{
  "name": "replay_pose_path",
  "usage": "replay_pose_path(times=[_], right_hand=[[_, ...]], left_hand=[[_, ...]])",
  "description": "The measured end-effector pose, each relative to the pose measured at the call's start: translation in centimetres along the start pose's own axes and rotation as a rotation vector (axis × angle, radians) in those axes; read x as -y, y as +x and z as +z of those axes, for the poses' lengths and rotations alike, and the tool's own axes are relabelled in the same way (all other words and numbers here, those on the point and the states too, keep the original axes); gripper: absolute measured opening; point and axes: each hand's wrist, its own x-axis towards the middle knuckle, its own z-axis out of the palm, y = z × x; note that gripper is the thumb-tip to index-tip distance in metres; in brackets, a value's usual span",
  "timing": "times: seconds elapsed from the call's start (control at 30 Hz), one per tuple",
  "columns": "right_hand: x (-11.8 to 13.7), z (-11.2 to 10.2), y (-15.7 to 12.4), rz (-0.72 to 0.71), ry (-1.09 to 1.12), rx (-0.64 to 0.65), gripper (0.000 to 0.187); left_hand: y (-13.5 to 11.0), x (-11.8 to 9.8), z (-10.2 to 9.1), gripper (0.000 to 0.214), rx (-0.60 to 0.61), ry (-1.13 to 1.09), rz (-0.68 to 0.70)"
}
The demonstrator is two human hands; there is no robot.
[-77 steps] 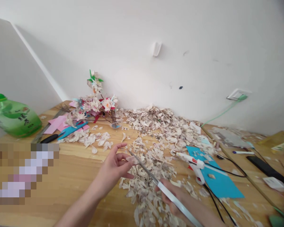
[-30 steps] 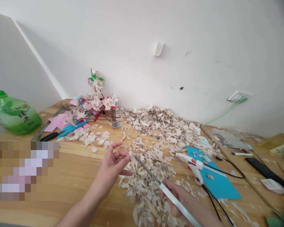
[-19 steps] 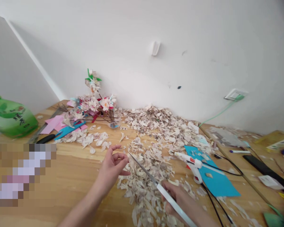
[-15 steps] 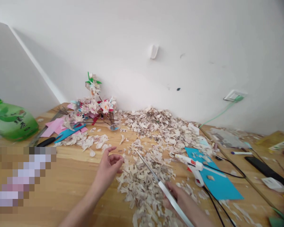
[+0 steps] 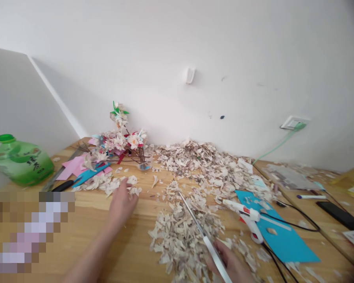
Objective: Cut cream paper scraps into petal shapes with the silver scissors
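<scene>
1. The left hand (image 5: 123, 202), left of centre, has its fingers bent at the loose petals (image 5: 106, 184); whether it pinches one, I cannot tell.
2. The right hand (image 5: 229, 260), lower right, is closed around the tool (image 5: 208, 243); its blade is over the pile (image 5: 177, 239), lower centre.
3. The petals look thin, so a hard pinch could tear them.
4. If the right hand swings outward, it could catch the cable (image 5: 266, 248) and drag the glue gun (image 5: 249, 213).

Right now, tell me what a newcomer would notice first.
First, the mass of petal-like scraps heaped across the wooden table, back to the wall. Then the pale craft flowers left of its back end, and the white glue gun to its right, overlapping a blue sheet.
</scene>
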Motion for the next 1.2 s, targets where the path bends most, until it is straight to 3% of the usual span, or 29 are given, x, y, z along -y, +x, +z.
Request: replay_pose_path(times=[0.17, 0.3, 0.47, 0.63, 0.73, 0.8, 0.93, 1.07, 1.2], right_hand=[[0.6, 0.7, 0.5, 0.082, -0.006, 0.04, 0.025], [0.3, 1.5, 1.1, 0.075, 0.201, -0.026, 0.029], [0.0, 1.5, 1.3, 0.036, 0.244, -0.11, 0.024], [2.7, 2.0, 1.9, 0.064, 0.397, -0.026, 0.026], [4.2, 3.7, 2.5, 0.019, 0.467, -0.078, 0.033], [4.8, 5.1, 2.7, -0.021, 0.485, -0.101, 0.037], [5.7, 6.3, 2.3, -0.092, 0.454, -0.1, 0.033], [7.2, 5.2, 2.0, -0.08, 0.334, -0.065, 0.03], [7.9, 4.5, 2.1, -0.081, 0.267, 0.017, 0.027]], left_hand=[[0.7, -2.9, 3.6, 0.049, 0.112, 0.045, 0.196], [2.5, -3.8, 5.8, 0.049, 0.133, 0.08, 0.266], [2.6, -4.2, 5.4, 0.045, 0.147, 0.062, 0.337], [-2.8, -5.1, 2.4, 0.042, 0.213, -0.013, 0.515], [-7.1, -4.8, 1.1, 0.038, 0.176, -0.084, 0.707], [-9.5, -4.4, 0.7, 0.041, 0.173, -0.121, 0.735], [-12.3, -4.1, -0.4, 0.042, 0.208, -0.286, 0.587], [-12.4, -5.0, -1.7, 0.059, 0.29, -0.595, 0.184], [-11.0, -5.5, -1.8, 0.05, 0.538, -0.821, -0.148]])
